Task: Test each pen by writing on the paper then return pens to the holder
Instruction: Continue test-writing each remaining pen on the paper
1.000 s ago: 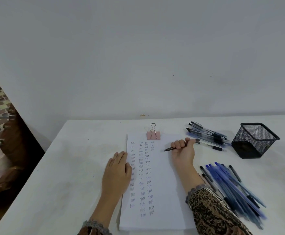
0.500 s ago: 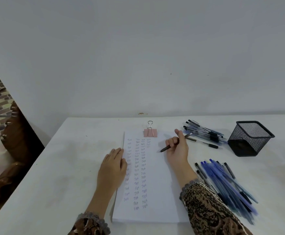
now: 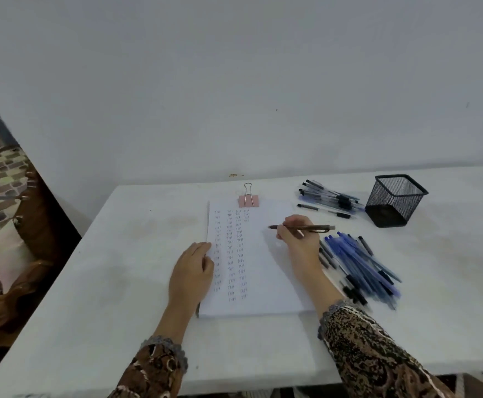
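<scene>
I see the right hand (image 3: 297, 239) pinching a slim, dark pen (image 3: 306, 227) over the smooth white paper (image 3: 263, 282). Its long axis runs parallel to the tabletop's far edge, tip pointing left. The left hand (image 3: 191, 271) lies flat, fingers relaxed, on the paper's left edge. The square black mesh holder (image 3: 396, 202) stands by the far edge.

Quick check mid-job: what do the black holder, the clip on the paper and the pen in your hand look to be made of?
The holder is black open mesh, probably painted metal wire, since the table shows through its grid. The clip has a matte pink body and a bare silvery wire loop, so it is likely metal. The pen, gripped by the right hand, has a dark brownish barrel, probably plastic, but it is too blurred to be sure.
</scene>
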`<action>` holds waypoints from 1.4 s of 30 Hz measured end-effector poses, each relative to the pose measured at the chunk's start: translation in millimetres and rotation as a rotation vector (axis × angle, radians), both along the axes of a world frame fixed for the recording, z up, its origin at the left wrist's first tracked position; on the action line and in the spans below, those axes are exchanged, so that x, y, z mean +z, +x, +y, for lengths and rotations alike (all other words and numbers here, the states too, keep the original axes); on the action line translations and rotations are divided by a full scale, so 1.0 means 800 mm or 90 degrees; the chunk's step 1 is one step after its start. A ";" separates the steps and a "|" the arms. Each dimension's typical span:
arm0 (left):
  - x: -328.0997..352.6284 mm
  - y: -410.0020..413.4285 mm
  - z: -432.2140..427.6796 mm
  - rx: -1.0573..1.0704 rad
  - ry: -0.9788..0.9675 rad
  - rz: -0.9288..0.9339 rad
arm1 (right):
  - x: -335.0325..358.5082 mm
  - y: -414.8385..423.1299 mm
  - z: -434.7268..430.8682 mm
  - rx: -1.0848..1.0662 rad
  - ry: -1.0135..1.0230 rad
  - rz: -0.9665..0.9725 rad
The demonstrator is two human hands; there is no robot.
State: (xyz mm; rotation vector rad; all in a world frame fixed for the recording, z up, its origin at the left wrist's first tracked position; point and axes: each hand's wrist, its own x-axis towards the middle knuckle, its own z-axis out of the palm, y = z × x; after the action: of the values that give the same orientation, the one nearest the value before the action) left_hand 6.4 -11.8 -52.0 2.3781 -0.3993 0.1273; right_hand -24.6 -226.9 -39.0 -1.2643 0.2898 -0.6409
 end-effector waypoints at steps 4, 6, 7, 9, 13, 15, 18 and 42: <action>-0.003 -0.047 0.012 -0.005 -0.026 -0.007 | 0.000 -0.052 0.015 -0.080 -0.174 0.033; -0.001 -0.073 0.016 -0.003 -0.060 0.000 | 0.001 -0.079 0.025 -0.098 -0.203 0.010; 0.001 -0.085 0.016 0.000 -0.076 0.006 | 0.002 -0.092 0.027 -0.099 -0.220 -0.006; 0.002 -0.109 0.017 0.012 -0.113 0.016 | 0.002 -0.116 0.028 -0.091 -0.253 -0.021; 0.006 -0.165 0.010 0.041 -0.200 0.015 | -0.003 -0.171 0.026 -0.078 -0.247 0.001; 0.006 -0.198 -0.001 0.063 -0.234 -0.009 | -0.004 -0.200 0.019 -0.074 -0.239 0.000; 0.001 -0.250 -0.027 0.080 -0.282 -0.056 | -0.006 -0.243 0.000 -0.073 -0.212 0.022; -0.282 -0.495 -0.234 0.023 -0.309 0.291 | -0.293 -0.518 -0.160 -0.090 -0.113 0.330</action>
State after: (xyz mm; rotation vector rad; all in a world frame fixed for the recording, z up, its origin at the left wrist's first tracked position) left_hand -389.3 -198.9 -277.3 1.8601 -0.0886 -0.2721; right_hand -439.2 -355.2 -273.3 -1.5828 0.7681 -0.4554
